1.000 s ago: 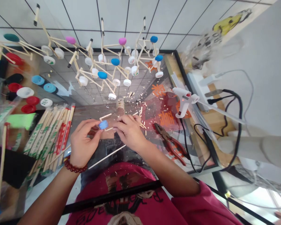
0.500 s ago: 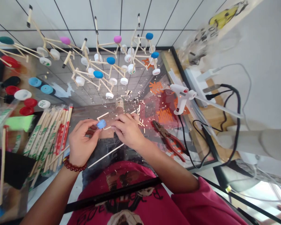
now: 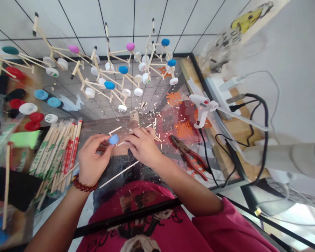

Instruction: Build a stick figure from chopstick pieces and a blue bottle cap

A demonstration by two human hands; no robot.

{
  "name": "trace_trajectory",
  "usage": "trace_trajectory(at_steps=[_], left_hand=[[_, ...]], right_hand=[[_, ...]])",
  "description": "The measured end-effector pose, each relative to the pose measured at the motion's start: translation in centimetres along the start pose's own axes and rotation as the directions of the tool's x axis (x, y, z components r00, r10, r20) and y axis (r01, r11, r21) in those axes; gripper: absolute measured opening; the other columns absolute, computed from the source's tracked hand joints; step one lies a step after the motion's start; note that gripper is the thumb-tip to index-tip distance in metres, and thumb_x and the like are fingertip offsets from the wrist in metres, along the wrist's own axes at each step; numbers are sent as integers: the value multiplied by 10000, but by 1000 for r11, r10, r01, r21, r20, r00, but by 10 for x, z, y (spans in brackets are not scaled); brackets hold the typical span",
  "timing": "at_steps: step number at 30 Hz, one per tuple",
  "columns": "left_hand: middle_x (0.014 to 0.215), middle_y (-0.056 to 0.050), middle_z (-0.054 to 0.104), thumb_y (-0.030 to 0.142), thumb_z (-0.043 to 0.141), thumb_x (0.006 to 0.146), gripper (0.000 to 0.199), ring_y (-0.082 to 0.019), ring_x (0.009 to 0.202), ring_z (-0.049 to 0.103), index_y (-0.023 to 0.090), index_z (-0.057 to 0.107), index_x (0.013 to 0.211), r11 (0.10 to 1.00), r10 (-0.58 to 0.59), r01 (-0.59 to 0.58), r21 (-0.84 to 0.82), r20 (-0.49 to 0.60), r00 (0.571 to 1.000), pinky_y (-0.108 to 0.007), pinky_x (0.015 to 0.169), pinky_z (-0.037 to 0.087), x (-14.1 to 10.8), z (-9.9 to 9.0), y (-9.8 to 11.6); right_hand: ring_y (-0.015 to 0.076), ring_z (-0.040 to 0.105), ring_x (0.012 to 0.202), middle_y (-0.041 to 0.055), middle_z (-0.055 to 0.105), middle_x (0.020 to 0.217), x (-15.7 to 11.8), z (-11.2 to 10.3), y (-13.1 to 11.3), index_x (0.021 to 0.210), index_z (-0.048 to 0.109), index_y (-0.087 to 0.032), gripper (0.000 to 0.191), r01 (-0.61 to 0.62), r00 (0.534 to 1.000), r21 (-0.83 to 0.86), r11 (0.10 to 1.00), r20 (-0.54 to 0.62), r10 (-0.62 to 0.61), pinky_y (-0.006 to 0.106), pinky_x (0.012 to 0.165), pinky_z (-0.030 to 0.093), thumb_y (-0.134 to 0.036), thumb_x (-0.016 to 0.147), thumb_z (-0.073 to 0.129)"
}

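Observation:
My left hand (image 3: pixel 94 154), wearing a dark red bead bracelet (image 3: pixel 84 184), pinches a small light-blue rounded piece (image 3: pixel 113 139) between thumb and fingers. A short wooden stick (image 3: pixel 116 130) sticks out beyond the blue piece on its far side. My right hand (image 3: pixel 143 145) is closed on a short thin wooden stick (image 3: pixel 121 142), whose left end meets or nearly meets the lower edge of the blue piece. Whether the two are joined I cannot tell. Below both hands lies a long pale stick (image 3: pixel 119 174).
Several small stick-built bicycle models (image 3: pixel 105 85) with cap wheels stand at the back. Wrapped chopsticks (image 3: pixel 56 154) and loose bottle caps (image 3: pixel 36 117) lie left. On the right are red-handled pliers (image 3: pixel 190 157) and a white glue gun (image 3: pixel 203 109) with cables. Wood scraps (image 3: pixel 159 135) litter the middle.
The view has shifted slightly, so the surroundings sit a little differently in the picture. Both hands keep their grip and position on the blue piece and the stick.

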State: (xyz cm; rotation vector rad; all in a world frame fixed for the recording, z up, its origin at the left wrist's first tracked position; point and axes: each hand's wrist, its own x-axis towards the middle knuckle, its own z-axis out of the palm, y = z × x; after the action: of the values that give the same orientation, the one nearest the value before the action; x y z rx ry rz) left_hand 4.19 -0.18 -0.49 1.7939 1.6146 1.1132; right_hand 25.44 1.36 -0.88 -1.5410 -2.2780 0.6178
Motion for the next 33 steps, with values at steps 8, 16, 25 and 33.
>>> trace_trajectory(at_steps=[8, 16, 25, 33], left_hand=[[1068, -66, 813, 317, 788, 895, 176, -180, 776, 760, 226, 834, 1038, 1000, -10, 10, -4, -10, 1000, -291, 665, 680, 0, 1, -3], [1047, -72, 812, 289, 757, 879, 182, -171, 754, 760, 220, 832, 1030, 999, 28, -29, -21, -22, 999, -279, 667, 666, 1, 2, -5], [1043, -68, 793, 274, 744, 894, 234, -170, 739, 753, 233, 843, 1102, 998, 61, -61, -11, -3, 998, -282, 680, 668, 0, 1, -6], [1034, -57, 785, 330, 744, 905, 234, -176, 771, 761, 235, 847, 1092, 999, 42, -42, 27, 14, 999, -305, 710, 689, 2, 0, -4]], right_hand=[[264, 680, 1138, 63, 799, 1245, -5, -1, 3, 1310, 802, -299, 296, 16, 994, -13, 1000, -110, -17, 430, 1036, 316, -207, 1089, 628], [252, 675, 1122, 36, 789, 1164, -7, -1, 8, 1186, 833, -319, 208, 33, 990, -116, 993, -136, -49, 431, 1001, 340, -221, 1065, 695], [238, 670, 1116, 23, 795, 1152, -4, 7, 10, 1118, 829, -314, 150, 30, 992, -109, 994, -119, -43, 417, 982, 328, -257, 1078, 696], [245, 659, 1106, 45, 773, 1172, -3, 6, 8, 1202, 849, -353, 218, 71, 992, -137, 988, -99, -84, 412, 984, 318, -287, 1099, 669]])
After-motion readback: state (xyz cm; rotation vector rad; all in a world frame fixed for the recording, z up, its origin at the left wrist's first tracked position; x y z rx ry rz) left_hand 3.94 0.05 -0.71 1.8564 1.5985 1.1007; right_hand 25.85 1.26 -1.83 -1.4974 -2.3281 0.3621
